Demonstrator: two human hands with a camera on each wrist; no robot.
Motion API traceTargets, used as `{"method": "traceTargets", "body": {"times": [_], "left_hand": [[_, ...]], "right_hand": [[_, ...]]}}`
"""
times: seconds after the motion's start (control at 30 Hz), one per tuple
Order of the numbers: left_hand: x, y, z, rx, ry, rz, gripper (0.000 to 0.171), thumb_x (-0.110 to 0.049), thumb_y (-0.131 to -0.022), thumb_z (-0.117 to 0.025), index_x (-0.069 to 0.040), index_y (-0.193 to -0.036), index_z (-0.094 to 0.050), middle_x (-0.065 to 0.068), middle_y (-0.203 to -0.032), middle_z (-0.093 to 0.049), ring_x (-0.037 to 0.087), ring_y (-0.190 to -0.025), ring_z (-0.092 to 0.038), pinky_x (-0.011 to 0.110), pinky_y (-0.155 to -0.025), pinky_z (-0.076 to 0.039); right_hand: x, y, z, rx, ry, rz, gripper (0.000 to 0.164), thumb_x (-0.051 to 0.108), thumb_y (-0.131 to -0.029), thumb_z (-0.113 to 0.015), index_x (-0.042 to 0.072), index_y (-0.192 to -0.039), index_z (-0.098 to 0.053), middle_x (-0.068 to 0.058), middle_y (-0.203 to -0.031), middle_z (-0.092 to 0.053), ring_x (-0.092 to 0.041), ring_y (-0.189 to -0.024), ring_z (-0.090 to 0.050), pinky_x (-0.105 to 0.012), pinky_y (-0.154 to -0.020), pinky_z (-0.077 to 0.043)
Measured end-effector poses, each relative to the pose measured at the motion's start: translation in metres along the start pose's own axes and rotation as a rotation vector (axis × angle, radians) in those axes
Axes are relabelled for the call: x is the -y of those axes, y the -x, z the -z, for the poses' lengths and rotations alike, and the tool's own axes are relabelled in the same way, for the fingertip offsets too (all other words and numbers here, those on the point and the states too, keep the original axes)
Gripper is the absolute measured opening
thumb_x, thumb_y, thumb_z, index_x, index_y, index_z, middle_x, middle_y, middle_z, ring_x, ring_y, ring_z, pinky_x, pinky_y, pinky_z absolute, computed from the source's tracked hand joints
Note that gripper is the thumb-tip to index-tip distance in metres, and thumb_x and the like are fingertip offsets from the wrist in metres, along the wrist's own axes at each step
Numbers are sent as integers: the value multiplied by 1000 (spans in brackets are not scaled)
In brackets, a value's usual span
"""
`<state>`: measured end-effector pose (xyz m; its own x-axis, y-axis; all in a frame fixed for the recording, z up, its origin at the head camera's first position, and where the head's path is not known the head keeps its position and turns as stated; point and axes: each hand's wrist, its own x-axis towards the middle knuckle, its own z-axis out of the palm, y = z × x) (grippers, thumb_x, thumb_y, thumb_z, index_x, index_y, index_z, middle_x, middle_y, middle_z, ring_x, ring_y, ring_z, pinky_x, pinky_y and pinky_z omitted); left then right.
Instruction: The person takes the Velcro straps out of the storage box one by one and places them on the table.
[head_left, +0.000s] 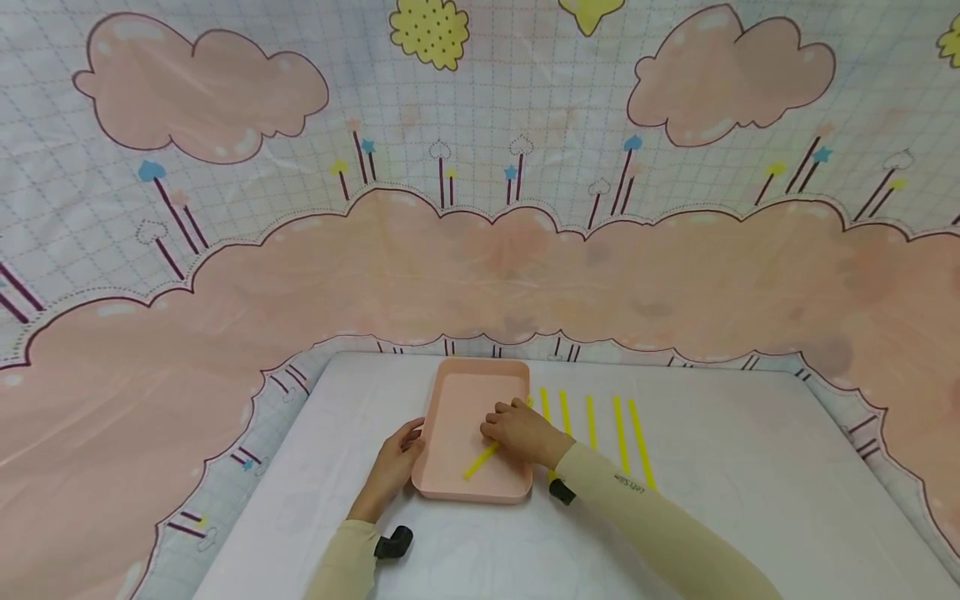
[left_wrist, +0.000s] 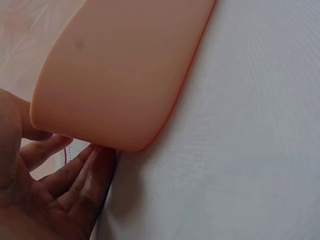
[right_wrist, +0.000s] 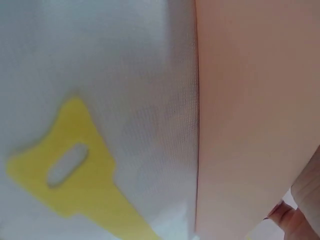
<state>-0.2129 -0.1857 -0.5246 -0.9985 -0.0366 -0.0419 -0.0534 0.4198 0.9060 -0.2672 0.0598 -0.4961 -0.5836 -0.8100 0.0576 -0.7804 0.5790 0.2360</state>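
Observation:
A shallow pink tray (head_left: 465, 487) lies on the table. At its left wall, the fingers of my left hand (head_left: 393, 462) touch the outside and edge; in the left wrist view those fingers (left_wrist: 75, 185) look mostly straight. Above the tray, my right hand (head_left: 521, 433) pinches a thin yellow toy saw (head_left: 480, 461) that slants across it, its middle hidden by the hand. Right of the tray lies a row of several similar yellow strips (head_left: 621, 437). The right wrist view shows one as a saw (right_wrist: 95, 190) with a slotted handle, beside the tray wall (right_wrist: 240, 125).
A white-covered table (head_left: 720, 483) extends to both sides of the tray. A cloth backdrop (head_left: 480, 275) with pink clouds rises behind it. My right forearm (head_left: 637, 517) covers the near ends of some strips. Black wrist mounts (head_left: 395, 543) are on both wrists.

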Motion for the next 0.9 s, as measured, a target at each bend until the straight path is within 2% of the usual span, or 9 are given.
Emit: {"method": "traceTargets", "body": {"times": [0.17, 0.4, 0.7, 0.9], "left_hand": [[2, -2, -1, -5, -5, 1, 43, -6, -98, -50, -4, -141, -51, 23, -128, -61, 33, -117, -59, 48, -98, -48], [7, -5, -2, -5, -3, -2, 42, -8, -99, -49, -5, -141, -51, 23, -129, -61, 34, -117, -59, 48, -99, -48], [4, -2, -1, 1, -6, -16, 42, -6, -99, -50, -3, -141, -50, 25, -129, -61, 34, -116, -60, 48, -97, -49], [4, -3, -1, -3, -9, -13, 42, -7, -99, -49, -4, -141, -50, 24, -129, -61, 34, -117, -59, 48, -98, -49]], "right_hand": [[-2, 1, 2, -7, -1, -3, 13, 19, -93, -65, 26, -104, -66, 11, -100, -67, -11, -88, -51, -24, -72, -34], [-5, 6, 11, -122, -25, 26, 14, 11, -92, -65, 22, -99, -63, 7, -94, -60, -11, -88, -55, -23, -71, -41], [-7, 8, 16, -198, -39, 37, 13, 8, -91, -64, 20, -97, -61, 6, -89, -61, -12, -82, -57, -23, -71, -47], [-10, 9, 18, -235, -90, 9, 17, 5, -90, -66, 18, -101, -63, 3, -90, -63, -13, -82, -60, -24, -70, -53]]}}
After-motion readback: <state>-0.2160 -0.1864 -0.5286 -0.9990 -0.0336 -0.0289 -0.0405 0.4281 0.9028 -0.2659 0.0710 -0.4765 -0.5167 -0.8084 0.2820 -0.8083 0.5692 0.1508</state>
